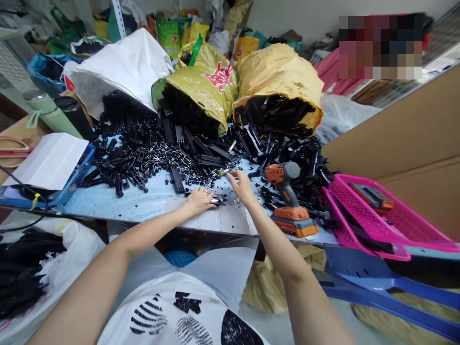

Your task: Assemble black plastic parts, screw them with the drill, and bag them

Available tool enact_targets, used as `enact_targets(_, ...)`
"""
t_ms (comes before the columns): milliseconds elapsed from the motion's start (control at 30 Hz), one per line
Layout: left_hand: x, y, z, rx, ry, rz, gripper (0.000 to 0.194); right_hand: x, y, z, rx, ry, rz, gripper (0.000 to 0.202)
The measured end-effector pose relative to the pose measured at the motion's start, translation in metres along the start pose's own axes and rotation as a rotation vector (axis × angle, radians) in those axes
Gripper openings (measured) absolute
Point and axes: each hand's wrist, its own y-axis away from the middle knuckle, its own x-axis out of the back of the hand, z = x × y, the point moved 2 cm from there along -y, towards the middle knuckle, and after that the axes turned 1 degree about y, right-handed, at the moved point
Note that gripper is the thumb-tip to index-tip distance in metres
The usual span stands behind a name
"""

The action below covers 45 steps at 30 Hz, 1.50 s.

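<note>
My left hand (199,201) rests low over the table's front edge, its fingers pressing on a dark part with a shiny metal strip (217,199). Just to the right, my right hand (241,186) is closed in a pinch on a small shiny piece with a yellowish end (223,172), whose kind is too small to make out. Beyond both hands lies a heap of small metal pins or screws (161,158). Flat black slotted plastic parts (212,149) lie behind them. An orange and grey cordless drill (283,187) stands on its battery right of my right hand.
A white sack (122,62), a yellow-green bag (204,81) and a tan sack (280,76) spill black parts at the back. Pink baskets (381,211) stand right, a blue tray (77,179) left. A cardboard panel (406,129) borders the right; bottles (53,112) stand far left.
</note>
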Motion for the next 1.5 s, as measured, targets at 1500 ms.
enact_targets(1500,0.039,0.156,-0.06,0.636,0.079,0.101,0.023,-0.007,0.084,-0.05,0.46,0.08,-0.345,0.018)
